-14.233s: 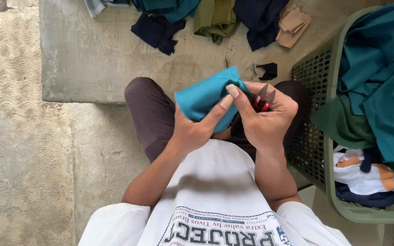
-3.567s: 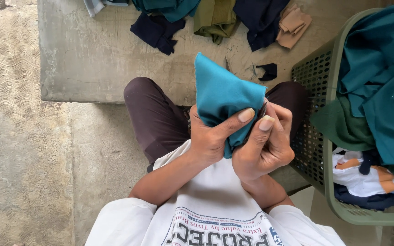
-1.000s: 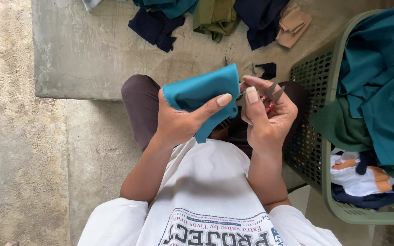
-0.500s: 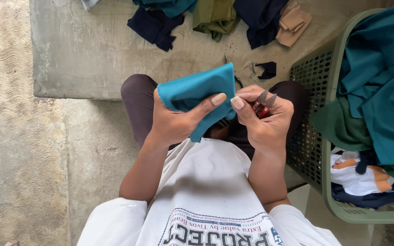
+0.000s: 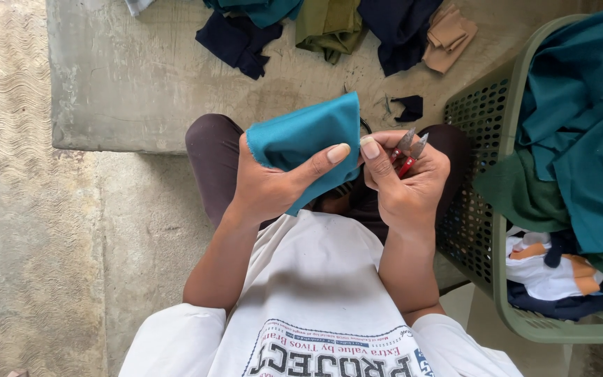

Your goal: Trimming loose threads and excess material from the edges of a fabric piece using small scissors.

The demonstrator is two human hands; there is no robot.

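A folded teal piece of cloth [image 5: 305, 136] is gripped in my left hand [image 5: 273, 183], thumb pressed on its right edge. My right hand [image 5: 406, 185] holds small thread snips [image 5: 407, 148] with red handles and grey blades pointing up, and its thumb touches the cloth's edge beside my left thumb. Both hands are raised over my lap, above my dark trousers [image 5: 211, 157].
A green plastic laundry basket [image 5: 483, 230] full of teal, green and white clothes stands at my right. Ahead, a concrete slab [image 5: 141, 84] carries dark blue, olive, teal and tan garments and a small dark scrap [image 5: 409, 107]. Rough concrete floor lies to the left.
Over the last second the teal cloth has shifted slightly in my left hand and my right thumb has come onto its edge. The snips stay in my right hand.
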